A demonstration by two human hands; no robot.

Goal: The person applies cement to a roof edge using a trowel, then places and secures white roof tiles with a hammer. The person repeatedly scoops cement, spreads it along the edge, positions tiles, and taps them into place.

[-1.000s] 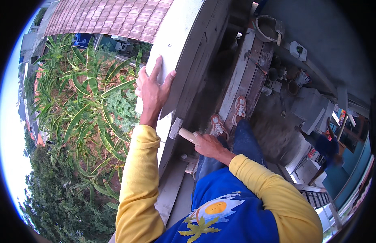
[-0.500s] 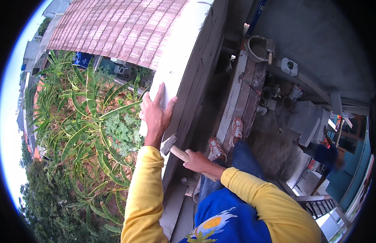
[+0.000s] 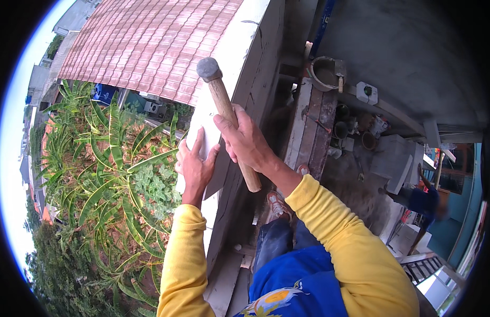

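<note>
My left hand (image 3: pixel 196 166) lies on the white top of a wall (image 3: pixel 233 59), fingers spread and pressed against its surface. In my right hand (image 3: pixel 248 140) is a hammer (image 3: pixel 221 99), gripped around the middle of its wooden handle. The grey, worn hammer head points up and away, raised above the wall top, beyond my left fingertips. The handle's lower end sticks out below my right hand, over the wall's inner side. Whether anything small lies beneath my left palm is hidden.
My feet stand on narrow planks (image 3: pixel 310 126). At their far end sits a mortar bucket (image 3: pixel 323 87) with a trowel (image 3: pixel 340 71). Buckets and tools lie lower right, near another person (image 3: pixel 422 202). Left of the wall, plants (image 3: pixel 115 174) grow far below, beside a tiled roof (image 3: pixel 150 47).
My right hand has lifted the hammer from beside my left wrist up and forward, past the left hand. The left hand has slid slightly nearer along the wall top.
</note>
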